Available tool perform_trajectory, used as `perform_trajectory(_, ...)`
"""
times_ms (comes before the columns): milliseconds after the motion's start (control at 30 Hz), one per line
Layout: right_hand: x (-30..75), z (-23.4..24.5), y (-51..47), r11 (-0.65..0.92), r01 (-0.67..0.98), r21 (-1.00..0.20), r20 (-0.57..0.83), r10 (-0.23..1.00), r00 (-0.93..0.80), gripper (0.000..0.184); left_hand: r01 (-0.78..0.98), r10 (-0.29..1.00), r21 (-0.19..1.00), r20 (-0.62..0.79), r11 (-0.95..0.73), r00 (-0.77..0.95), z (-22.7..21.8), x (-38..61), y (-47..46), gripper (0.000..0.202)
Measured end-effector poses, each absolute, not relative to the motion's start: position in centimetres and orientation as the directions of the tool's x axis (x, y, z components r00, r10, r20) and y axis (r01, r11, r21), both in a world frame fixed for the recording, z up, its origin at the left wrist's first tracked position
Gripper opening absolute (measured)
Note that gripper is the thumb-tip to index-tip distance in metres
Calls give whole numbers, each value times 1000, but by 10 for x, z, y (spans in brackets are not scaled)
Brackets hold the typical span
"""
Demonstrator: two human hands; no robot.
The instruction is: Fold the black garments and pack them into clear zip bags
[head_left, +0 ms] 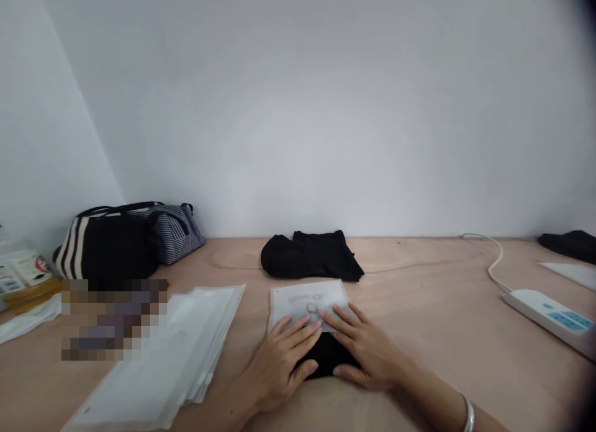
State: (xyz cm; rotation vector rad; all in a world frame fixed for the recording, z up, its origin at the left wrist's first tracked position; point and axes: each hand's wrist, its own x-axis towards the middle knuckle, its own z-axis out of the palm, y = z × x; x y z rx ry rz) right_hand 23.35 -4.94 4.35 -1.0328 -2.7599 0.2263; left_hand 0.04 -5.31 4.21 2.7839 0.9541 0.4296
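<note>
A translucent white plastic bag (298,295) with grey lettering lies on the table in front of me. Black folded fabric (328,356) shows at the bag's near edge; I cannot tell how much of it is inside. My left hand (286,357) rests flat on the left part of the bag and fabric, fingers stretched out. From the right, my right hand (361,351) lies over the same pieces, its fingers also extended. Just beyond the bag is another folded black fabric piece (310,256), possibly a pair of socks, touched by neither hand.
Several overlapping translucent zip bags (158,351) lie to the left. Behind them stand a black bag (116,249) and a striped bag (177,233). A white power strip (554,314) with a cable sits at the right, and dark fabric (570,244) lies at far right.
</note>
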Motion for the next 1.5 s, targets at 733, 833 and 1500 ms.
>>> perform_trajectory(733,247,39,-50,744,668,-25,195,659,-727,50,506,447,4,473,-863,759,24,-11,-33,37)
perform_trajectory(833,250,35,-50,723,691,10,199,676,-710,43,486,443,36,471,-873,763,19,-14,-30,33)
perform_trajectory(1500,238,6,-29,370,929,-32,530,794,-298,25,624,748,415,413,-663,520,16,-9,-31,33)
